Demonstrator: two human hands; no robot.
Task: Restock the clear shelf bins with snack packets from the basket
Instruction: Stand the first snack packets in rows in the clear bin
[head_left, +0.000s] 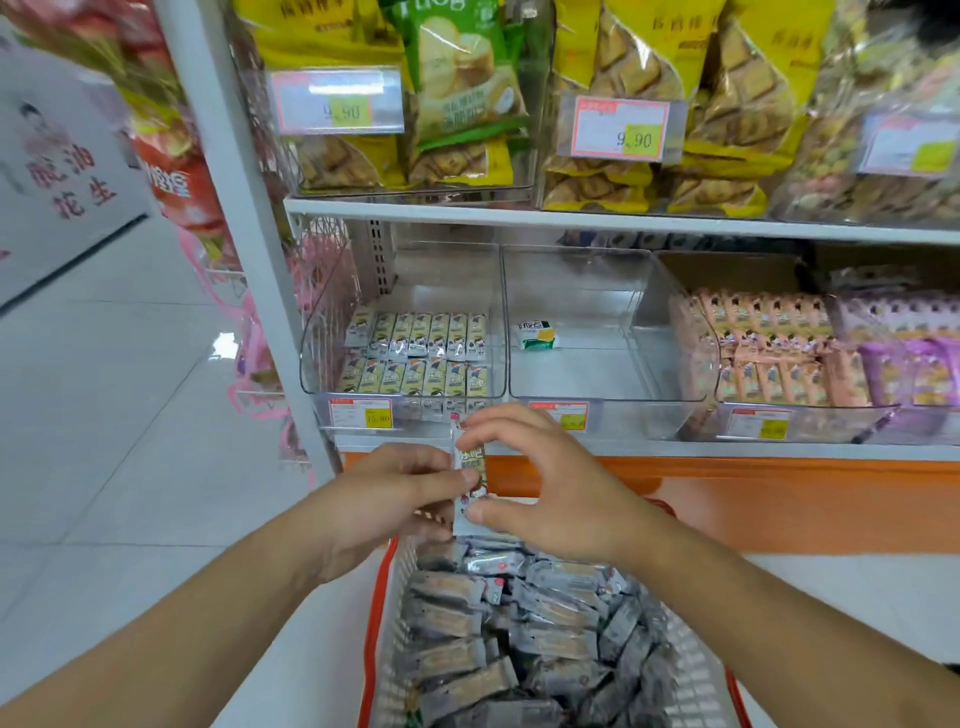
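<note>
Both hands hold snack packets (471, 470) upright above the basket (387, 670), just below the shelf front. My left hand (402, 486) grips the small stack from the left side. My right hand (535, 475) pinches the front packet between thumb and fingers. The white basket with an orange rim holds many silver-wrapped packets (519, 639). Straight ahead, the left clear bin (317, 364) holds two neat rows of the same pale yellow packets (415, 353). The middle clear bin (644, 332) holds a single green and white packet (536, 334).
Bins further right hold pink packets (769, 343) and purple packets (909, 364). The upper shelf (519, 215) carries bins of large yellow and green snack bags with price tags. An orange base panel (779, 499) runs under the shelf. White tiled floor (130, 415) lies to the left.
</note>
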